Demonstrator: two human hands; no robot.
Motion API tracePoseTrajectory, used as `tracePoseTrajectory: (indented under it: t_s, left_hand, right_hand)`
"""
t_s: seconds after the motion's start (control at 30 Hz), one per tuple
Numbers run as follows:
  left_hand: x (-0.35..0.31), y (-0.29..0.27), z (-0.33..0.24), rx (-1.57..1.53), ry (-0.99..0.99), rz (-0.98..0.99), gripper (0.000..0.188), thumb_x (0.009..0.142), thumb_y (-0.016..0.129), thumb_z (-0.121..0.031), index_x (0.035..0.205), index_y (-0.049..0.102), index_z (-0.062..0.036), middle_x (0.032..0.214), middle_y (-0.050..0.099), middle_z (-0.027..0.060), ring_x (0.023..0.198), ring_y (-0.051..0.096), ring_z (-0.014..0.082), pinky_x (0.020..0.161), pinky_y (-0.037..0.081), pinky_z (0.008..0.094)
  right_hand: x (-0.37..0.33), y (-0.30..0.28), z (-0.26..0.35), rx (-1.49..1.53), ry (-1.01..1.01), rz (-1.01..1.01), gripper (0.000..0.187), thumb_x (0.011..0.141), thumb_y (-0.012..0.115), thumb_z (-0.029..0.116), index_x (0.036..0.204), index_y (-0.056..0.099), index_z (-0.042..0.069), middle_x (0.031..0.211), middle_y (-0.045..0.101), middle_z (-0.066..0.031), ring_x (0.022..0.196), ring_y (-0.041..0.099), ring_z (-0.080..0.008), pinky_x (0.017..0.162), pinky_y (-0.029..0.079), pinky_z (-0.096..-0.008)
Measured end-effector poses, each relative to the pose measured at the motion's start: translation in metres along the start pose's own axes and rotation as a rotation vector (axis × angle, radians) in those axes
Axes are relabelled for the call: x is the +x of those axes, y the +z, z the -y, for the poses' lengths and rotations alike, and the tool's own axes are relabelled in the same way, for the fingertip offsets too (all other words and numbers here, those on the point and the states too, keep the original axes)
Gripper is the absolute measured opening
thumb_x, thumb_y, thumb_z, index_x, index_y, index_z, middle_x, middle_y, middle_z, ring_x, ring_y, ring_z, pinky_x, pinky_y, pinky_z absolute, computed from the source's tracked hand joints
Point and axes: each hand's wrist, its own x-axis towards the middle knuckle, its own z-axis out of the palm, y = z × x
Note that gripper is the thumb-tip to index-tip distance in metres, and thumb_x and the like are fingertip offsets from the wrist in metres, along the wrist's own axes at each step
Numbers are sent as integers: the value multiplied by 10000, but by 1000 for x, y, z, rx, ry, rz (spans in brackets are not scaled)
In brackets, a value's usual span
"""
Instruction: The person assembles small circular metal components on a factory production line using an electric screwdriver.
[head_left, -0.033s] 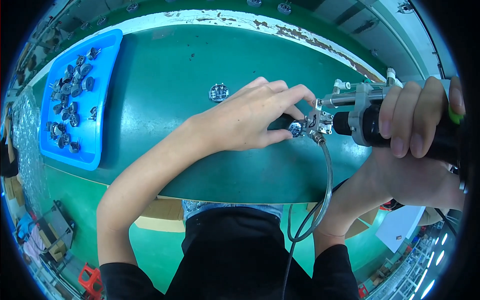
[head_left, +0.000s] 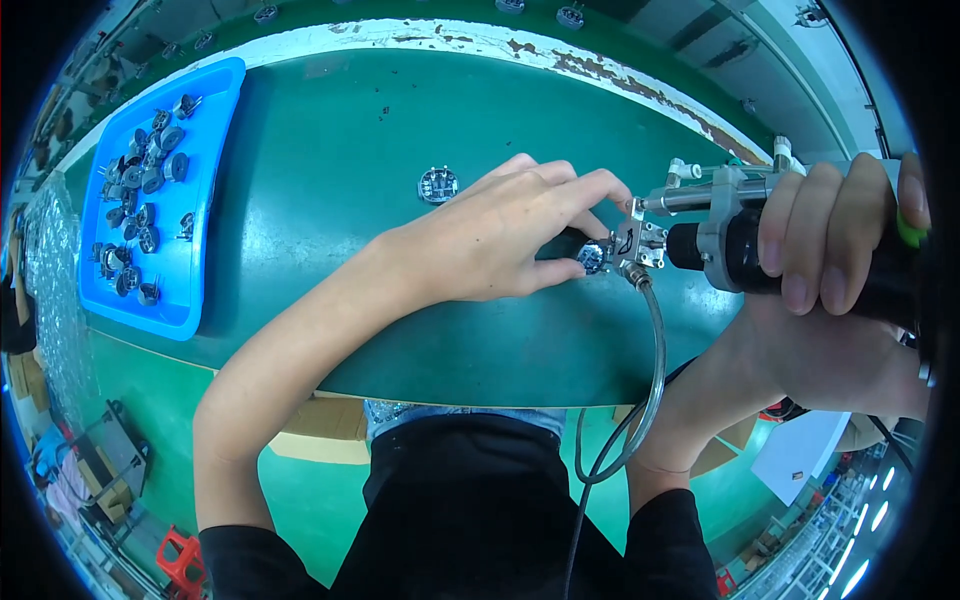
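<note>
My left hand [head_left: 515, 230] reaches across the bench, its thumb and fingers closed round a small round metal-and-black part [head_left: 592, 257]. That part meets the metal nose block [head_left: 630, 240] of a black power screwdriver [head_left: 740, 250]. My right hand [head_left: 825, 235] is wrapped round the screwdriver's body, which lies nearly level and points left. A thin silver cylinder runs along the tool's far side. From the nose block a clear hose [head_left: 655, 350] curves down toward me. Just beyond my left wrist, a similar round part [head_left: 437, 185] rests on the bench, its inner fittings facing up.
A blue tray [head_left: 215, 200] at the left holds several round dark parts with metal prongs. Tiny dark bits [head_left: 384, 112] lie on the green bench top [head_left: 320, 150]. Past its far white, chipped edge [head_left: 420, 35] stand more parts. Below the near edge is a cardboard box [head_left: 320, 440].
</note>
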Motion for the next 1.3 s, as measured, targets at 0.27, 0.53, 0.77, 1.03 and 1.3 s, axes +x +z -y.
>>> tracePoseTrajectory:
  t_s: [0.27, 0.53, 0.77, 1.03, 1.3]
  left_hand:
    - [0, 0, 1, 12, -7, 12, 675, 908, 803, -170, 1491, 469, -110, 1175, 770, 76, 1209, 606, 260, 1064, 408, 406]
    - [-1, 1, 1, 13, -12, -5, 718, 910, 799, -171, 1528, 441, -101, 1183, 762, 98, 1197, 615, 271, 1067, 414, 414]
    - [-1, 4, 2, -1, -18, -23, 809, 900, 802, -143, 1594, 387, -118, 1180, 763, 89, 1203, 634, 264, 1065, 415, 422]
    - [-2, 3, 2, 15, 3, -29, 868, 897, 807, -141, 1632, 344, -127, 1179, 764, 84, 1179, 637, 262, 1066, 419, 415]
    - [1, 1, 3, -84, -19, -14, 989, 891, 801, -125, 1692, 221, -133, 1191, 768, 51, 1148, 632, 260, 1050, 420, 420]
  right_hand:
    - [1, 8, -7, 7, -28, 21, 245, 1000, 591, 313, 833, 610, 134, 744, 551, 30, 608, 526, -70, 623, 422, -244]
    - [6, 8, -12, 19, -55, 48, 250, 1003, 614, 313, 829, 614, 134, 741, 558, 25, 605, 527, -71, 628, 425, -242]
    - [5, -5, -13, 36, -68, 67, 255, 1005, 634, 314, 826, 618, 133, 738, 564, 21, 602, 529, -71, 633, 429, -240]
    - [6, 3, -21, 45, -94, 89, 262, 1009, 656, 314, 823, 623, 133, 735, 571, 17, 599, 530, -72, 638, 432, -238]
    - [-2, -19, 5, 41, -149, 110, 270, 1012, 679, 314, 819, 627, 133, 732, 578, 12, 596, 531, -73, 643, 436, -236]
